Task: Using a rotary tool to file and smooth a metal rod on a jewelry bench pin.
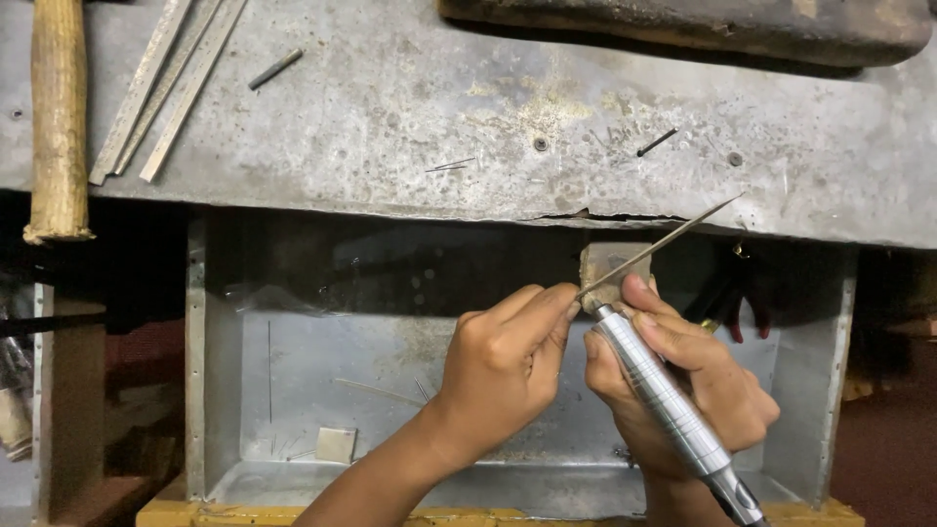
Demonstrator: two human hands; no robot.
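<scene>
Here, the workbench [410,107] is spanning the top, with a metal tray [293,390] sitting below its edge. The right hand [683,385] is gripping a silver handle [664,395] with fingers wrapped tight, its thin file [664,244] angling up-right. The left hand [503,366] is pinching something at the small wooden peg [605,268]; what it holds, I cannot tell.

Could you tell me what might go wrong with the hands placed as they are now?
The left hand pinches right beside the base of the thin file, so a slip could jab its fingertips. The file is long and slender and might bend or snap under side pressure. The right hand holds the metal handle over the open tray, so anything dropped could land among the scraps there.
</scene>
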